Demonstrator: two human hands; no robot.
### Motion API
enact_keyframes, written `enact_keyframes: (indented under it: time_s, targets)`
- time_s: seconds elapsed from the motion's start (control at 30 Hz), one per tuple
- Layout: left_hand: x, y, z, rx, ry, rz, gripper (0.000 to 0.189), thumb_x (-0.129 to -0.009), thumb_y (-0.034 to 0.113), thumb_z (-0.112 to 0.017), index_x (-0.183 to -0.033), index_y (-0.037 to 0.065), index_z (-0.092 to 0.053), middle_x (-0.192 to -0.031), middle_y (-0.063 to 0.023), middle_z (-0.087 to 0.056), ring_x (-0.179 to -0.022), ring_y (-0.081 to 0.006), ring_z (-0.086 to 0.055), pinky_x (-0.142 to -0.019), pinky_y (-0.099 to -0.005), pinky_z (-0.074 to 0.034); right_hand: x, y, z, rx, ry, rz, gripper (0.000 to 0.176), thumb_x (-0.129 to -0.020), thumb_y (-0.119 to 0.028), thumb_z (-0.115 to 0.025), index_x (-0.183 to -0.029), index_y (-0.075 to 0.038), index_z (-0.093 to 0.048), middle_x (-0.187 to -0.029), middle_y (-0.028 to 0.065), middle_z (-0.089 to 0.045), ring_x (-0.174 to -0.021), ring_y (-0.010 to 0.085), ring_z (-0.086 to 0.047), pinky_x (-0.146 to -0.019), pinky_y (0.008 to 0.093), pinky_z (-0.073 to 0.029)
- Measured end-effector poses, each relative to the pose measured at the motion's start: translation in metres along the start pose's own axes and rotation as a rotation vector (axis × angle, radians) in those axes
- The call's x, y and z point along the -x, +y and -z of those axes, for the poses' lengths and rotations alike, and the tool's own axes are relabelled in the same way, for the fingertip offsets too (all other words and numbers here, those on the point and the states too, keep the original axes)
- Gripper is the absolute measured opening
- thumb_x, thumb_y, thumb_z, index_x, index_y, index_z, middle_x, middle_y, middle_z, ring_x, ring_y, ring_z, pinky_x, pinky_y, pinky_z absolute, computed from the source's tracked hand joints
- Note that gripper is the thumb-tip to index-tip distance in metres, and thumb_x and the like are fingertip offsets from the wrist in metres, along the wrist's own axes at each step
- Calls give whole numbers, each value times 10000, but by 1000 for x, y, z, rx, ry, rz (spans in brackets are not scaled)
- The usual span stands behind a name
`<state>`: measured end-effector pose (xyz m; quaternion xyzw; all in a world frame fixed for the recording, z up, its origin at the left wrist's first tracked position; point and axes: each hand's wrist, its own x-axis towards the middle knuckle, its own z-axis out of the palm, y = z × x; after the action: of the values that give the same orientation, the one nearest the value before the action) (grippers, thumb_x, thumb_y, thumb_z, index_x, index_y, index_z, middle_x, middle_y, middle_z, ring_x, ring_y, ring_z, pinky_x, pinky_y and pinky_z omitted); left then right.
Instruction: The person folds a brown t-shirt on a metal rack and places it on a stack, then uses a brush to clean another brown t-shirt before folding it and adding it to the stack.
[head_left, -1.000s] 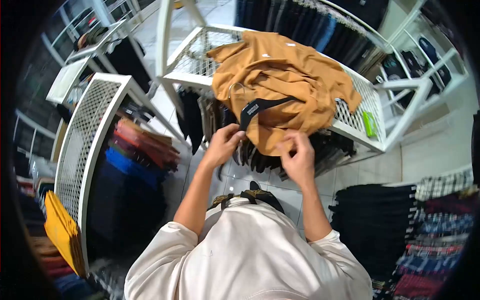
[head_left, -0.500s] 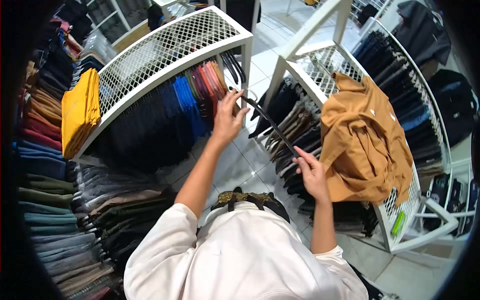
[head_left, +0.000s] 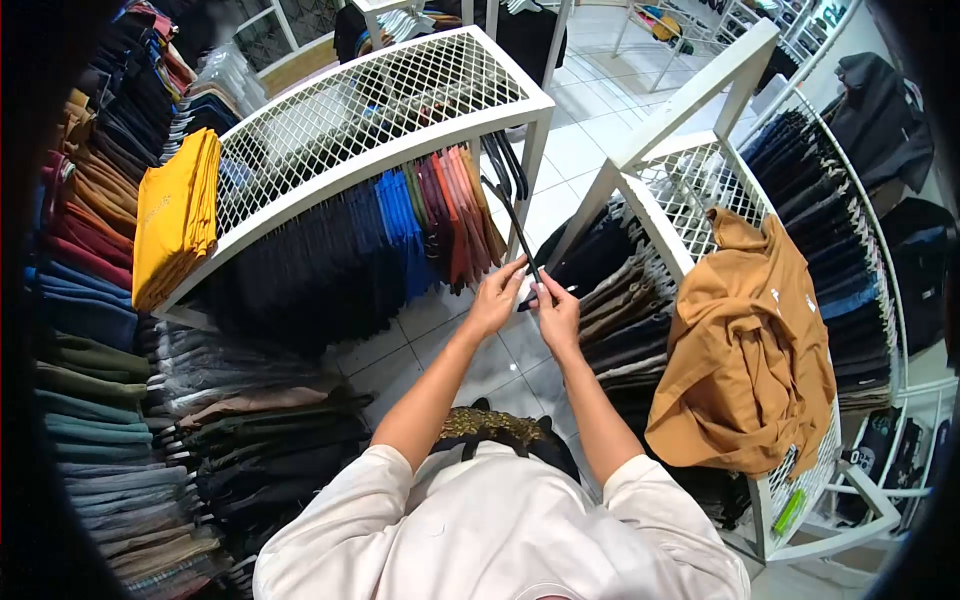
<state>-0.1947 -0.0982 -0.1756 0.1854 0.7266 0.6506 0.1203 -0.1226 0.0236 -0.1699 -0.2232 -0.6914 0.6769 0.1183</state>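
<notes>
Your two hands have just come together at the near end of the black hanger (head_left: pixel 516 225): your right hand (head_left: pixel 557 317) grasps it between its fingers, while whether the fingers of your left hand (head_left: pixel 491 303) grip it or only touch it, you cannot tell. Half a second ago they were well apart along it; the brown garment (head_left: pixel 745 350) still lies crumpled, out of both hands, on the white mesh rack (head_left: pixel 655 222) to your right
</notes>
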Motion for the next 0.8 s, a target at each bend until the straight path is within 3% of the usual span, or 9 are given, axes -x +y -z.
enact_keyframes:
  time_s: [0.1, 0.23, 0.33, 0.43, 0.53, 0.57, 0.6, 0.67, 0.8]
  targets:
    - [-27, -18, 15, -10, 48, 37, 443, -1060, 287, -535, -1409, 17, -576, -1213, -137, -719, -1064, -173, -667, -937, -324, -502, -44, 19, -26, -51, -73, 65, 424, -1027, -86, -491, -1429, 41, -539, -1094, 115, -734, -726, 64, -586, -591, 219, -443]
    - [-64, -29, 34, 143, 59, 161, 427, -1069, 274, -520, -1402, 14, -581, -1155, -125, -734, -1055, -172, -666, -922, -316, -507, -93, 8, -62, -40, -91, 150, 405, -1031, -110, -547, -1412, 26, -566, -1059, 53, -720, -732, 42, -562, -612, 221, -454]
    - [-97, -47, 48, -13, 146, -23, 418, -1072, 268, -510, -1396, 15, -586, -1315, -159, -652, -1074, -203, -681, -922, -322, -512, -119, -5, -79, -141, -121, 27, 393, -1033, -126, -575, -1402, 11, -583, -1068, 30, -713, -738, 35, -564, -632, 223, -475]
    - [-113, -37, 58, 66, 77, 36, 426, -1075, 293, -499, -1391, 22, -593, -1381, -169, -602, -1098, -251, -677, -944, -340, -506, -145, -8, -92, -150, -100, 97, 382, -1040, -137, -578, -1397, -2, -592, -1119, 36, -710, -755, 37, -577, -643, 215, -490]
    - [-127, -26, 64, 40, 109, -10, 438, -1079, 318, -486, -1380, 21, -601, -1334, -168, -635, -1104, -258, -673, -957, -340, -499, -160, -15, -98, -203, -139, 99, 392, -1046, -148, -572, -1408, 2, -577, -1181, 59, -702, -764, 47, -591, -640, 214, -502]
    - [-129, -22, 65, 60, 103, 41, 447, -1079, 323, -483, -1370, 5, -601, -1256, -167, -678, -1093, -253, -677, -957, -333, -499, -164, -18, -99, -178, -138, 102, 401, -1049, -157, -569, -1411, 14, -567, -1172, 69, -703, -767, 55, -599, -637, 221, -508]
    - [-131, -24, 68, 58, 103, 46, 447, -1079, 323, -483, -1370, 5, -601, -1256, -167, -678, -1093, -253, -677, -957, -333, -499, -171, -16, -107, -210, -70, 158, 389, -1044, -118, -564, -1408, 19, -571, -956, 33, -688, -686, 44, -551, -605, 216, -469]
    - [-145, -24, 75, -4, 98, -6, 448, -1092, 299, -487, -1391, -23, -574, -1185, -87, -689, -1042, -140, -639, -954, -279, -488, -187, -15, -110, -161, -114, 157, 379, -1050, -147, -559, -1388, 23, -585, -1133, 73, -709, -749, 57, -607, -622, 222, -499]
    - [-161, -15, 83, 201, 38, 58, 440, -1089, 283, -489, -1378, -37, -578, -1206, -91, -690, -1066, -150, -631, -976, -290, -478, -208, -16, -117, -165, -159, 132, 361, -1047, -135, -559, -1370, 20, -601, -1105, 71, -714, -730, 61, -615, -609, 214, -489]
